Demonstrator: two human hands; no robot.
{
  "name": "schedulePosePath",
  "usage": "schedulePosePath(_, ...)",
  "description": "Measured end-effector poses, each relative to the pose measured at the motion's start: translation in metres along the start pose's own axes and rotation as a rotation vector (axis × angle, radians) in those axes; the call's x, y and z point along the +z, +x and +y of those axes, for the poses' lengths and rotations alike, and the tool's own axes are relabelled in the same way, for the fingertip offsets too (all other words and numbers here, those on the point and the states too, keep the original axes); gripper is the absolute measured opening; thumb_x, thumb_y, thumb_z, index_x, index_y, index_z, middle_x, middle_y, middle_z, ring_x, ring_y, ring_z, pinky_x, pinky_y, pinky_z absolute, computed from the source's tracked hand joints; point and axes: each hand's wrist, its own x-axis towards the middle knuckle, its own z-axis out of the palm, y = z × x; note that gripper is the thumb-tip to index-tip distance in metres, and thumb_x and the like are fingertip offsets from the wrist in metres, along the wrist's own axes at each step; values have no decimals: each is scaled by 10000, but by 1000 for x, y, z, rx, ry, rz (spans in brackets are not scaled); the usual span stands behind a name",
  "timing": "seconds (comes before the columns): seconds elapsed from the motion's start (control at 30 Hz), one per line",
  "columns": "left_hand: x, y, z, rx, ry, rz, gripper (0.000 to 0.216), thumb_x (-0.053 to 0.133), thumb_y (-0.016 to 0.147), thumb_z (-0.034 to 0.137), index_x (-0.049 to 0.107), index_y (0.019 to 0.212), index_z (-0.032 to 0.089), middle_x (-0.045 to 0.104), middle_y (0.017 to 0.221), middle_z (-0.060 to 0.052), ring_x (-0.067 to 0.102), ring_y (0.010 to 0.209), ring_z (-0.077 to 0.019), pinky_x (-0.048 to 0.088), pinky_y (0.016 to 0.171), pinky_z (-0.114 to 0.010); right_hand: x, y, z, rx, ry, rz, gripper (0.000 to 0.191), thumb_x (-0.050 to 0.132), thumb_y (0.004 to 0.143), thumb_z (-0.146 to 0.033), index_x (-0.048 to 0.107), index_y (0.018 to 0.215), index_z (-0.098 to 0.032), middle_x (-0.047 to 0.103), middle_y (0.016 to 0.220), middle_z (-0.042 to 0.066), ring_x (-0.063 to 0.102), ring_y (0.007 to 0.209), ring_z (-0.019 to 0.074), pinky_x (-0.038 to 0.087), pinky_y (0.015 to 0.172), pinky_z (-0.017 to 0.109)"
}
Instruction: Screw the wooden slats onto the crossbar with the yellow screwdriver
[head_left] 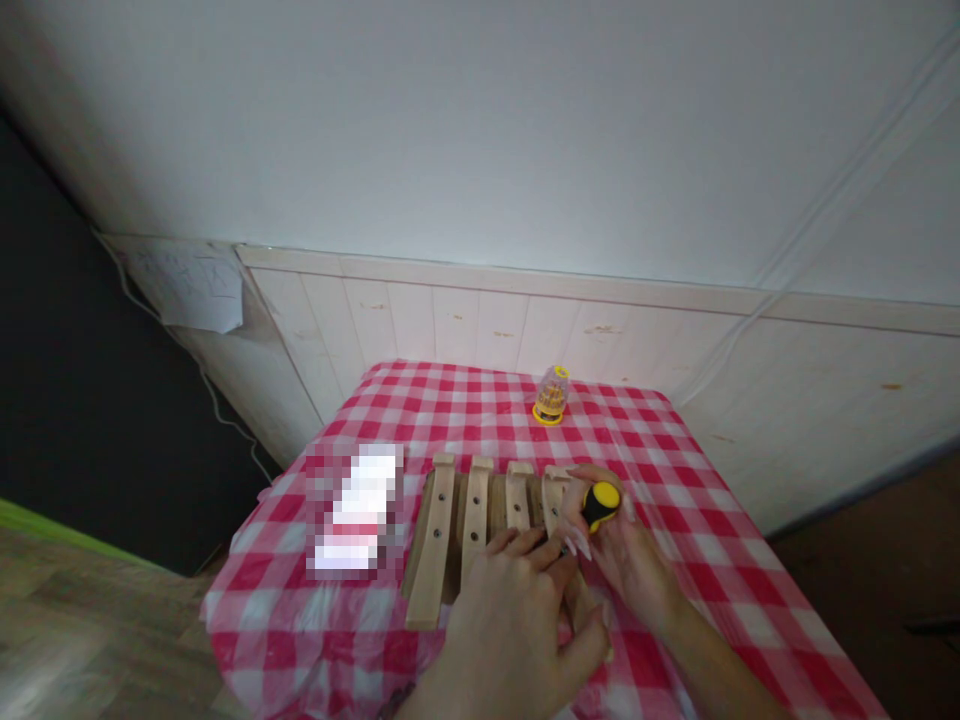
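My right hand [619, 565] is closed around the handle of a yellow-and-black screwdriver [601, 505], its tip hidden between my hands. Just below it, my left hand [510, 640] lies curled over the right end of a wooden slatted rack [433, 545], though I can't tell whether it's gripping. The rack sits lower centre on a red-and-white checked tablecloth [277, 640], its slats running toward the wall, and my right hand is nearest its far right corner

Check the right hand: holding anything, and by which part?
The right hand holds a yellow-and-black screwdriver by its handle.
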Motion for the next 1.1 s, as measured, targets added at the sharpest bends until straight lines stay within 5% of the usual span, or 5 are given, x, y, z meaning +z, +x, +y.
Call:
schedulePosePath(0.43, 4, 0, -3, 3, 29, 17, 143, 662, 858, 250, 769, 902, 166, 788, 963, -91, 724, 960, -315, 549, 985, -502, -2, -2, -7, -211, -46, -157, 184, 562, 1052, -495, 569, 1152, -340, 648, 806, -22, 567, 617, 138, 514, 629, 283)
schedulePosePath(0.7, 2, -2, -1, -6, 21, -1, 115, 659, 853, 225, 755, 891, 173, 774, 923, -78, 717, 983, -312, 533, 984, -494, -4, -1, 6, -43, 33, -37, 513, 366, 1016, -724, 617, 1111, -287, 644, 736, 24, 624, 664, 232, 550, 622, 368)
schedulePosePath(0.93, 4, -1, -3, 9, 5, 14, 177, 663, 857, 238, 767, 981, 165, 782, 1003, -87, 718, 1003, -319, 525, 1009, -509, -10, -3, 5, -211, -86, -120, 248, 516, 1056, -534, 573, 1169, -321, 684, 947, 42, 665, 831, 220, 568, 778, 387)
schedulePosePath(1.1, 4, -1, -3, 1, 15, 9, 189, 656, 849, 238, 778, 966, 155, 791, 1029, -103, 724, 1012, -326, 530, 1012, -505, -7, -2, 3, -225, -69, -127, 184, 544, 1059, -476, 483, 1180, -351, 660, 848, -3, 605, 673, 177, 547, 668, 329)
